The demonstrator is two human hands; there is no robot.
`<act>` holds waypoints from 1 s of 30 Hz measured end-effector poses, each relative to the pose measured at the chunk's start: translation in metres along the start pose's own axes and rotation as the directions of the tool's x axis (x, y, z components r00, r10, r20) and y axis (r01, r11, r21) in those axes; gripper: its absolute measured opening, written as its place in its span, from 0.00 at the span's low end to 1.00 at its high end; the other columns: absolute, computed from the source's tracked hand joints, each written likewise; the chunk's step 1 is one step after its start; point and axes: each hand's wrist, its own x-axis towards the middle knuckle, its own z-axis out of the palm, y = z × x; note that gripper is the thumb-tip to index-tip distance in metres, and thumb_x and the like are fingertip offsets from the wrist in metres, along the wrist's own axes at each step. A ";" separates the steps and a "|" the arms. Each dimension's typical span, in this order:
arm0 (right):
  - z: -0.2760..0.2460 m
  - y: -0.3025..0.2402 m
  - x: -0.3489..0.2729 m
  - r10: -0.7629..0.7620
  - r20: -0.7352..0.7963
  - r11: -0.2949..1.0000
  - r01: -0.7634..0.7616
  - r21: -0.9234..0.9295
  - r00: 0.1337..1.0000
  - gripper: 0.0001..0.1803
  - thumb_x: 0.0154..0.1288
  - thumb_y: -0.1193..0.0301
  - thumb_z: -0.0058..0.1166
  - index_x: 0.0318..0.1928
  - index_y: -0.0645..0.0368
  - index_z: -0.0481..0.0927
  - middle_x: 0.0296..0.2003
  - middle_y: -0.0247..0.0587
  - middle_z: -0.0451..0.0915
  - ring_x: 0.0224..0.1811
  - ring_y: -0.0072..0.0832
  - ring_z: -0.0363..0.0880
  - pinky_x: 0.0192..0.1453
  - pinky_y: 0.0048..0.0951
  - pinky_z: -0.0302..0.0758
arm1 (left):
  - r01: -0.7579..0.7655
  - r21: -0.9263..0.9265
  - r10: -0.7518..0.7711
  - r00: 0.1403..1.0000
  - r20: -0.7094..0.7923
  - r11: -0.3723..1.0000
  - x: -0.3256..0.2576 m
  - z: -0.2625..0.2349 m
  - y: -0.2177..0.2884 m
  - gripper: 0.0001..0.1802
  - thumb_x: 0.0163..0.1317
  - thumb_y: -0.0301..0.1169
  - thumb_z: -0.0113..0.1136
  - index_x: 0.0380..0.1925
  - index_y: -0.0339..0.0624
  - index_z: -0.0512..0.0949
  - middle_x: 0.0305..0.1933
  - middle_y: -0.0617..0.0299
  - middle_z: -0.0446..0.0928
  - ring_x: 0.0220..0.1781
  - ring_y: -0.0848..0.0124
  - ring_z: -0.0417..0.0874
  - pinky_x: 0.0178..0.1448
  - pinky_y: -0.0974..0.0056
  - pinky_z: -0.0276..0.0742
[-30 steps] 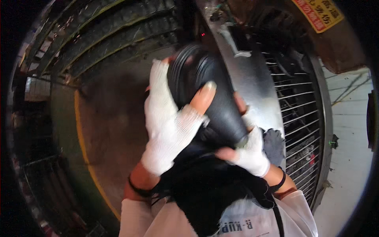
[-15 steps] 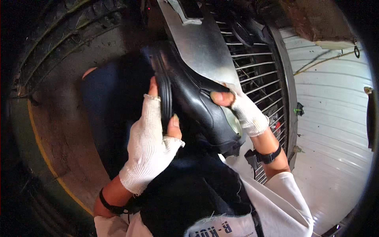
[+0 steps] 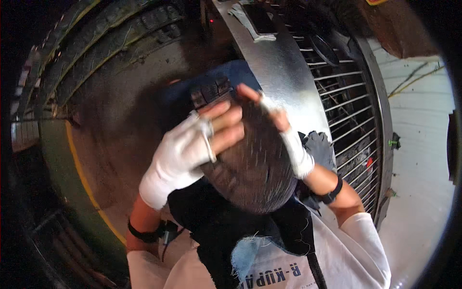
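A black boot [image 3: 257,168], sole up and blurred by motion, lies over my lap with its treaded heel [image 3: 211,94] pointing away from me. My left hand [image 3: 192,149], in a white fingerless glove, rests on the left part of the sole, fingers stretched across it. At the boot's right edge is my right hand [image 3: 284,125], gloved the same way and smeared by motion. Its forefinger points toward the heel, and its grip on the boot's side is partly hidden. A dark apron [image 3: 192,197] covers my lap.
To the right runs a metal bench plate [image 3: 284,62] with a dark flat device [image 3: 259,19] on a cloth at its far end. Beside it is a barred metal rack [image 3: 353,115]. Curved dark racking [image 3: 120,48] stands far left; a yellow floor line [image 3: 86,180] runs below.
The boot has turned from its side to sole up. My left hand has moved from the sole's edge onto the sole, and my right hand has shifted along the boot away from me.
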 end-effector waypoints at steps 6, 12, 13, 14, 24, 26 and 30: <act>-0.013 0.032 0.051 0.207 -0.188 0.970 -0.227 -0.092 0.960 0.29 0.70 0.64 0.57 0.65 0.68 0.68 0.47 0.35 0.79 0.51 0.22 0.76 0.59 0.25 0.71 | 0.260 -0.063 -0.236 0.937 0.258 0.964 -0.047 0.034 -0.036 0.28 0.50 0.20 0.58 0.55 0.49 0.80 0.69 0.58 0.71 0.72 0.55 0.68 0.77 0.50 0.57; -0.021 0.015 0.106 0.149 -0.128 0.872 -0.192 -0.450 0.980 0.18 0.59 0.67 0.67 0.44 0.68 0.81 0.30 0.43 0.80 0.36 0.21 0.77 0.43 0.27 0.74 | 0.620 -0.540 -0.692 0.716 0.092 0.569 0.034 0.010 -0.085 0.32 0.62 0.30 0.62 0.66 0.35 0.66 0.63 0.51 0.73 0.63 0.63 0.74 0.68 0.62 0.66; -0.024 0.014 0.107 0.141 -0.091 0.842 -0.167 -0.512 0.986 0.16 0.59 0.68 0.66 0.43 0.67 0.82 0.30 0.44 0.80 0.35 0.22 0.77 0.42 0.28 0.74 | 0.620 -0.438 -0.667 0.742 0.058 0.651 0.035 0.015 -0.089 0.31 0.61 0.31 0.62 0.64 0.36 0.68 0.60 0.52 0.75 0.61 0.64 0.75 0.67 0.63 0.66; -0.026 0.015 0.108 0.136 -0.051 0.810 -0.141 -0.570 0.989 0.14 0.60 0.68 0.65 0.41 0.66 0.82 0.30 0.45 0.80 0.35 0.22 0.76 0.42 0.29 0.73 | 0.610 -0.328 -0.639 0.769 0.027 0.721 0.036 0.020 -0.091 0.31 0.60 0.32 0.63 0.63 0.36 0.70 0.57 0.52 0.76 0.60 0.64 0.76 0.66 0.64 0.67; -0.023 -0.033 0.039 0.226 0.405 0.902 -0.033 -0.431 0.886 0.17 0.41 0.66 0.73 0.32 0.57 0.81 0.41 0.43 0.78 0.50 0.47 0.74 0.58 0.42 0.71 | 0.421 -0.308 -0.417 0.905 0.084 0.853 -0.013 0.008 -0.014 0.18 0.37 0.40 0.77 0.35 0.60 0.90 0.38 0.64 0.70 0.41 0.64 0.73 0.53 0.54 0.73; -0.025 -0.019 0.052 0.282 0.294 0.934 -0.191 -0.302 0.913 0.19 0.40 0.67 0.76 0.33 0.57 0.81 0.39 0.41 0.76 0.47 0.42 0.73 0.54 0.39 0.71 | 0.448 -0.375 -0.465 0.884 0.048 0.812 -0.003 0.013 -0.032 0.20 0.35 0.37 0.77 0.36 0.56 0.90 0.34 0.65 0.69 0.42 0.63 0.73 0.51 0.57 0.72; -0.012 0.000 0.077 0.510 -0.130 0.860 -0.499 0.108 0.851 0.22 0.51 0.70 0.74 0.45 0.60 0.78 0.40 0.35 0.74 0.47 0.24 0.72 0.54 0.27 0.68 | 0.637 -0.284 -0.686 0.718 -0.118 0.716 0.024 0.026 -0.055 0.31 0.44 0.33 0.76 0.53 0.43 0.80 0.41 0.60 0.79 0.45 0.60 0.74 0.55 0.58 0.71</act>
